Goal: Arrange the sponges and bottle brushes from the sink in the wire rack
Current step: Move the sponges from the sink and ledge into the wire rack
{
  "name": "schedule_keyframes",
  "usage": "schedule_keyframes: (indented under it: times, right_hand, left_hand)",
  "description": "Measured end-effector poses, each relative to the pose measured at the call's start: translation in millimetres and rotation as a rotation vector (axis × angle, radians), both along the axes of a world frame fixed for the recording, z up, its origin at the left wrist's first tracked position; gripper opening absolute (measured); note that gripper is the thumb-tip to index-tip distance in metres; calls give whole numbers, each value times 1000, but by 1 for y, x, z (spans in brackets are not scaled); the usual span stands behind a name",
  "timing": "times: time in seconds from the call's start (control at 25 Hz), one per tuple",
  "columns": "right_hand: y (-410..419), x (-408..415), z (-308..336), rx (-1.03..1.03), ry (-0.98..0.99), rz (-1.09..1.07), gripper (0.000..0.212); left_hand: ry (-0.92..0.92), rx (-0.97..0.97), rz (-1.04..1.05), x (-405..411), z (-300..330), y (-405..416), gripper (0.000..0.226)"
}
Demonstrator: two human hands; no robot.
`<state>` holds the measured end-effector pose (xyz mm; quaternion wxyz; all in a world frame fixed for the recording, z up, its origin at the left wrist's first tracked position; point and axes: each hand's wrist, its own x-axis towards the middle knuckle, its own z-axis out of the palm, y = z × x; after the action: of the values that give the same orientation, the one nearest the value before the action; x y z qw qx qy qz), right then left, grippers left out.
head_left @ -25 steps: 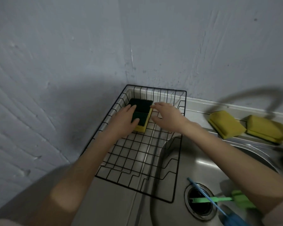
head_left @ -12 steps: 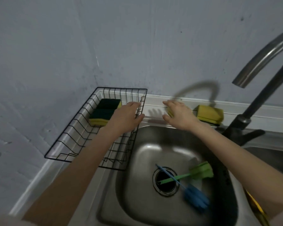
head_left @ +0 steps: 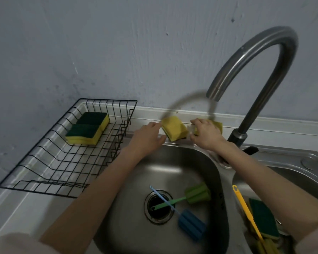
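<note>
The black wire rack (head_left: 108, 99) stands on the counter at the left, with two green-topped yellow sponges (head_left: 86, 135) lying side by side in its far end. On the ledge behind the sink, my left hand (head_left: 147, 140) pinches the left edge of a yellow sponge (head_left: 175, 129) between fingers and thumb. My right hand (head_left: 206, 135) is curled over a second yellow sponge (head_left: 218, 125) just to the right. In the left basin (head_left: 163, 165) lie a green bottle brush (head_left: 197, 194) and a blue bottle brush (head_left: 191, 226), crossed over the drain.
The tall curved faucet (head_left: 246, 125) rises right of my right hand and arches over the ledge. The right basin holds a yellow-handled brush (head_left: 246, 213) and a green-topped sponge (head_left: 262, 219). A grey wall stands close behind the rack and ledge.
Both hands left the sponges in the rack and moved right to the ledge; each hand now closes on a yellow sponge there. My view swung right, showing the faucet and right basin.
</note>
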<state>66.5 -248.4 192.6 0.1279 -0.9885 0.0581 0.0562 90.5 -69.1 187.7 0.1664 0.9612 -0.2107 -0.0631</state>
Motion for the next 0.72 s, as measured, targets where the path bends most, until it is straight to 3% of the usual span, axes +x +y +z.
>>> schedule_keyframes:
  times: [0.4,0.72]
  right_hand:
    - [-45,52,-33,-183,154,-68,64]
    - [-53,71,-59,-177,113,-49,74]
  left_hand:
    - [-1,129,-116,34,-50,-54,67]
    - [-14,106,-152,51,-81,-70,69]
